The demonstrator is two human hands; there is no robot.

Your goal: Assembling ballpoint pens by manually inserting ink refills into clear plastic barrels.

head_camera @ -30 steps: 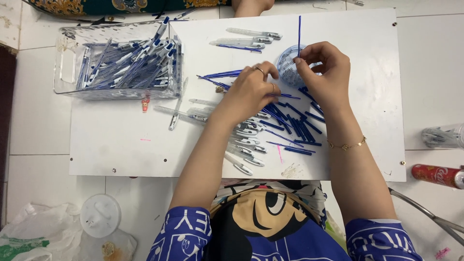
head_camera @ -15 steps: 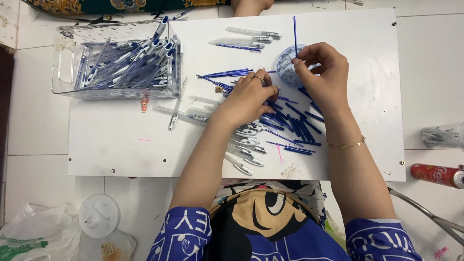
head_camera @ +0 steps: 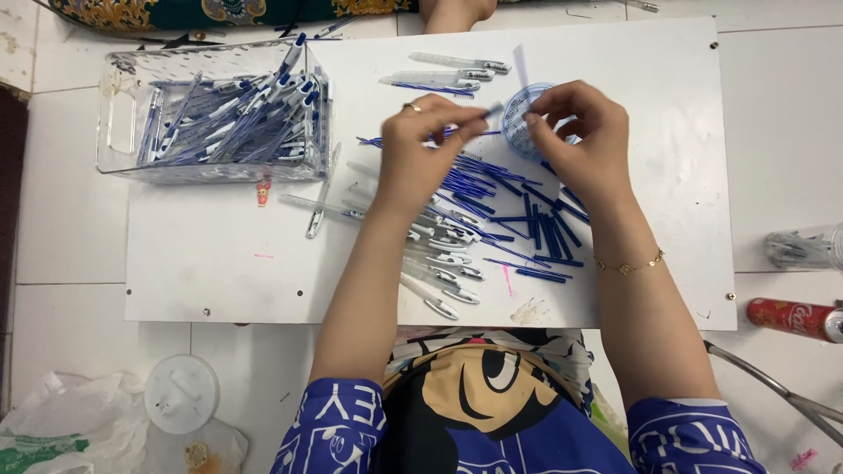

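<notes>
My left hand (head_camera: 423, 145) and my right hand (head_camera: 581, 132) meet over a white board (head_camera: 219, 237). Between their fingertips they hold a small pen part (head_camera: 493, 110), blurred. A thin blue refill (head_camera: 521, 66) sticks up from my right hand's fingers. Just under my right hand sits a small round clear cup (head_camera: 525, 132) of tiny parts. Below both hands lie a heap of blue refills (head_camera: 518, 206) and a row of clear pen barrels (head_camera: 439, 263).
A clear plastic bin (head_camera: 215, 114) full of blue and white pens stands at the board's left end. A few pens (head_camera: 448, 75) lie at the top. A red can (head_camera: 795, 318) lies at right, a white lid (head_camera: 180, 393) at lower left. Another person's hand (head_camera: 457, 10) shows at top.
Both hands have lifted slightly off the pile and come together at the fingertips. The blue refill in my right hand has shifted left and tilted.
</notes>
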